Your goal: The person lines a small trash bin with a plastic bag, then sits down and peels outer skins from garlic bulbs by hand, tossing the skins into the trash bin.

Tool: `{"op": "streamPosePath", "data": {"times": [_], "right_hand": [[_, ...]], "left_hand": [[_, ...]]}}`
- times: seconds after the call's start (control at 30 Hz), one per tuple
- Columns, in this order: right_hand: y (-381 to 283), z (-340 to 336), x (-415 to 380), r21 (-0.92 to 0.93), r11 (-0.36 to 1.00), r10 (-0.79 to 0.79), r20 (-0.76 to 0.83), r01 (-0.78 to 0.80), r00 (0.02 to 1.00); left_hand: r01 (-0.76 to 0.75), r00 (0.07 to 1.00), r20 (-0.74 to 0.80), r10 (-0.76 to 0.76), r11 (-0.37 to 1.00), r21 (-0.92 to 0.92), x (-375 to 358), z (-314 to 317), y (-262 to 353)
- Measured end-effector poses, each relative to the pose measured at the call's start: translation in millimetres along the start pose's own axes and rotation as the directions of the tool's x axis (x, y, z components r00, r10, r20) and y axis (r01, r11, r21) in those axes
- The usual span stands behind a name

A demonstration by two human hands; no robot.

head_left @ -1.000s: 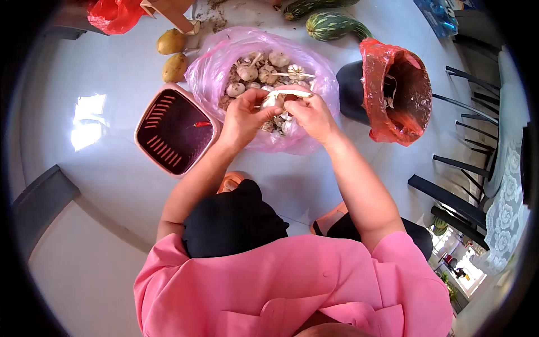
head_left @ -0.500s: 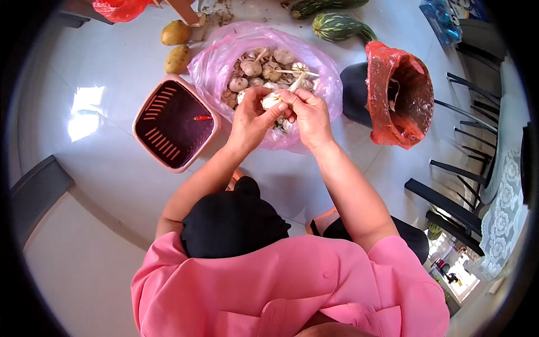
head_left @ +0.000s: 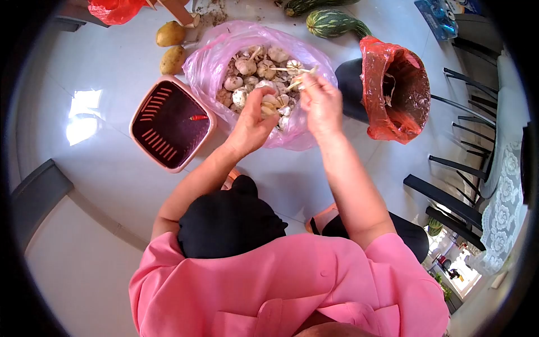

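Note:
My left hand is curled around some pale garlic cloves, over the near side of an opened pink plastic bag. Whole garlic bulbs, some with dry stalks, fill the bag. To the right, my right hand pinches a dry garlic stalk above the bag's right side. That hand is slightly blurred. A gap separates the two hands.
Left of the bag stands a pink slotted basket with a small red object inside. A bin with a red liner is on the right. Potatoes and green striped squashes lie on the floor behind.
My hands were together on one garlic bulb. Now they are apart: the right has moved right with the stalk, while the left keeps the cloves. The view has shifted slightly.

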State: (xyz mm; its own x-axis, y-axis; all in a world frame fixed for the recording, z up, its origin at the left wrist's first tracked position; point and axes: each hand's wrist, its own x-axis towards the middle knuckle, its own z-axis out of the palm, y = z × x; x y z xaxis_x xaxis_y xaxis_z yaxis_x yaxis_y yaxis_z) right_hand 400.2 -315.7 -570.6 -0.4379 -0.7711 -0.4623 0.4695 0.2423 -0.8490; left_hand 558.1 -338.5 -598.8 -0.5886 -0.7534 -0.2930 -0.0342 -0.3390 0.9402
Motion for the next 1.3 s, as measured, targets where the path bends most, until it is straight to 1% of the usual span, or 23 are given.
{"op": "streamPosePath", "data": {"times": [0.03, 0.1, 0.13, 0.2, 0.23, 0.3, 0.37, 0.43, 0.5, 0.53, 0.57, 0.6, 0.67, 0.7, 0.73, 0.77, 0.83, 0.87, 0.9, 1.0, 1.07, 1.23, 1.3], "right_hand": [[-15.1, -1.8, -3.6, -0.031, 0.995, -0.093, 0.038, 0.094, 0.995], [-56.2, -11.7, -17.4, -0.442, 0.82, -0.365, 0.084, 0.363, 0.927], [-76.2, -18.7, -22.1, -0.503, 0.736, -0.489, 0.067, 0.453, 0.87], [-108.5, -45.9, -21.1, -0.686, 0.553, -0.66, -0.015, 0.472, 0.751], [-121.7, -67.1, -18.9, -0.676, 0.601, -0.635, -0.08, 0.426, 0.769], [-136.6, -120.0, -4.8, -0.9, 0.363, -0.657, -0.065, 0.24, 0.751], [-141.8, -156.2, 0.3, -0.995, 0.033, -0.524, 0.062, 0.093, 0.849], [-148.9, -148.4, -10.2, -0.898, -0.386, -0.346, -0.072, -0.212, 0.935], [-148.4, -140.9, -13.3, -0.906, -0.323, -0.32, -0.168, -0.274, 0.933], [-145.1, -139.5, -13.4, -0.952, -0.234, -0.463, -0.067, -0.195, 0.884], [-141.5, -136.7, -13.9, -0.982, -0.158, -0.6, 0.016, -0.1, 0.8], [-137.2, -120.8, -13.7, -0.989, -0.094, -0.664, 0.145, 0.111, 0.733], [-116.0, -82.0, -11.9, -0.908, -0.033, -0.645, 0.339, 0.418, 0.685], [-105.0, -55.1, -16.5, -0.9, 0.116, -0.53, 0.302, 0.421, 0.792], [-89.6, -38.2, -10.9, -0.837, 0.126, -0.466, 0.424, 0.533, 0.777], [-75.6, -20.7, -5.3, -0.832, 0.223, -0.286, 0.443, 0.508, 0.85], [-26.9, 0.3, 31.4, -0.764, 0.275, -0.229, 0.538, 0.584, 0.811], [2.8, 2.4, 53.4, -0.781, 0.368, -0.13, 0.494, 0.505, 0.859], [27.2, 4.4, 72.2, -0.758, 0.174, -0.275, 0.575, 0.628, 0.77], [38.2, 20.6, 87.5, -0.895, 0.018, -0.069, 0.444, 0.446, 0.893], [25.4, 31.1, 86.9, -0.888, -0.206, 0.18, 0.378, 0.41, 0.908], [38.5, 10.5, 94.1, -0.902, -0.21, 0.072, 0.371, 0.378, 0.926], [32.7, 7.3, 84.2, -0.899, -0.206, 0.091, 0.375, 0.386, 0.922]], "left_hand": [[-0.035, 0.998, -0.044, 0.042, 0.99, 0.14, -2.0, -1.7, 3.5], [-0.063, 0.993, -0.081, 0.089, 0.958, 0.278, -0.7, -10.3, 4.2], [-0.127, 0.974, -0.118, 0.192, 0.9, 0.416, 3.3, -18.3, 2.2], [-0.183, 0.938, -0.143, 0.317, 0.8, 0.571, 11.4, -31.5, 0.8], [-0.186, 0.937, -0.144, 0.319, 0.801, 0.568, 15.5, -35.9, -0.7], [-0.081, 0.936, -0.216, 0.277, 0.768, 0.635, 22.6, -42.7, -4.4], [-0.054, 0.943, -0.207, 0.26, 0.735, 0.676, 24.7, -48.5, 0.8], [-0.018, 0.961, -0.166, 0.222, 0.647, 0.762, 27.4, -54.4, -4.5], [0.014, 0.97, -0.137, 0.202, 0.515, 0.857, 27.6, -57.3, -6.4], [0.039, 0.977, -0.113, 0.179, 0.371, 0.928, 27.9, -58.6, -6.4], [0.04, 0.978, -0.112, 0.176, 0.369, 0.929, 27.9, -59.3, -9.0], [0.017, 0.961, -0.096, 0.258, 0.29, 0.957, 28.1, -59.1, -13.6], [-0.004, 0.939, -0.069, 0.337, 0.211, 0.977, 30.9, -56.3, -16.5], [-0.052, 0.921, -0.005, 0.389, 0.134, 0.99, 33.5, -52.6, -16.0], [-0.093, 0.898, 0.061, 0.435, 0.053, 0.994, 36.1, -48.6, -15.8], [-0.091, 0.899, 0.058, 0.434, 0.054, 0.994, 38.7, -43.9, -16.9], [-0.282, 0.893, 0.177, 0.414, 0.209, 0.936, 42.3, -32.4, -20.3], [-0.262, 0.948, 0.177, 0.264, 0.335, 0.905, 41.5, -26.0, -19.5], [-0.257, 0.949, 0.173, 0.265, 0.331, 0.908, 39.3, -23.7, -19.0], [-0.314, 0.943, 0.231, 0.238, 0.411, 0.856, 24.9, -23.0, -19.7], [-0.382, 0.923, 0.345, 0.171, 0.287, 0.879, 13.7, -22.8, -21.0], [-0.444, 0.886, 0.382, 0.261, 0.245, 0.862, 3.2, -18.9, -31.6], [-0.401, 0.9, 0.21, 0.383, 0.533, 0.745, 17.0, -31.3, -38.1]]}}
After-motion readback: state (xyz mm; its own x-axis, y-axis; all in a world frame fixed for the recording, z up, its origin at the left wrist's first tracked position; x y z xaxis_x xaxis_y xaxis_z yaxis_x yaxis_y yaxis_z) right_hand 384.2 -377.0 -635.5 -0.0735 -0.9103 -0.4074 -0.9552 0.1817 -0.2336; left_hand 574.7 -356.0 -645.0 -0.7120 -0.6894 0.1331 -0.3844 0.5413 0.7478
